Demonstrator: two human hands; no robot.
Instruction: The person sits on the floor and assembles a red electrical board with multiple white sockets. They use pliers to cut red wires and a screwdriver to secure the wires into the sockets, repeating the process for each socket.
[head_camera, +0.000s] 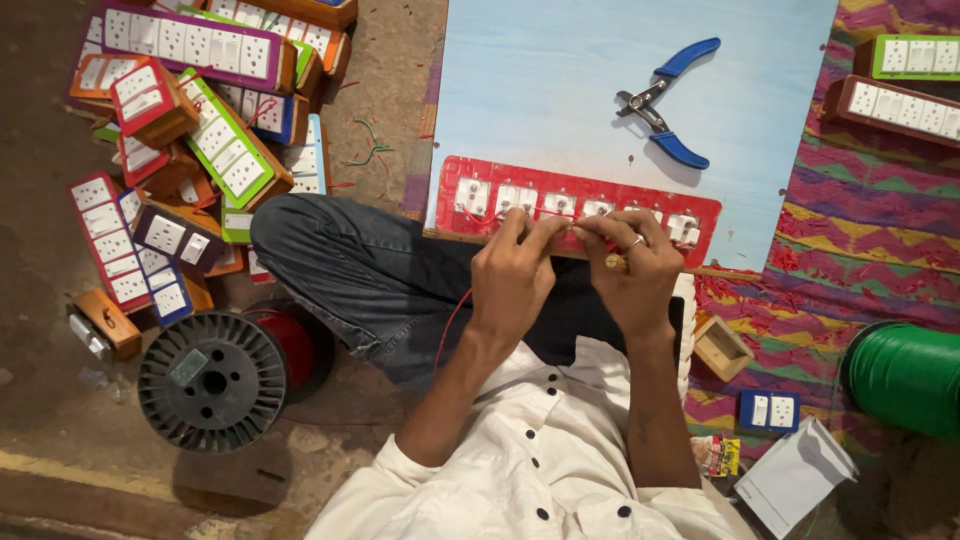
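The left hand (512, 275) is closed, its fingertips pinched on a thin red wire (452, 318) that is seen trailing down past the wrist. The right hand (632, 268) is likewise closed; a slim tool with a yellowish handle appears to be gripped in it, though the view is too small for certainty. Both hands are pressed against the near edge of a long red rectangular switch-and-socket panel (578, 205), which is laid face down across the near edge of a pale blue painted wooden board (545, 80). Blue-handled metal pliers (668, 102) are left open on the board, well apart from the hands. To the left, a heap of wooden boxes fitted with white switch plates in coloured frames (190, 130) is piled on the floor, and a black plastic wire spool (212, 380) is set near the knee. To the right, a spool of green wire (905, 375) and a small blue switch plate (768, 411) are seen on a patterned woven mat (860, 230).
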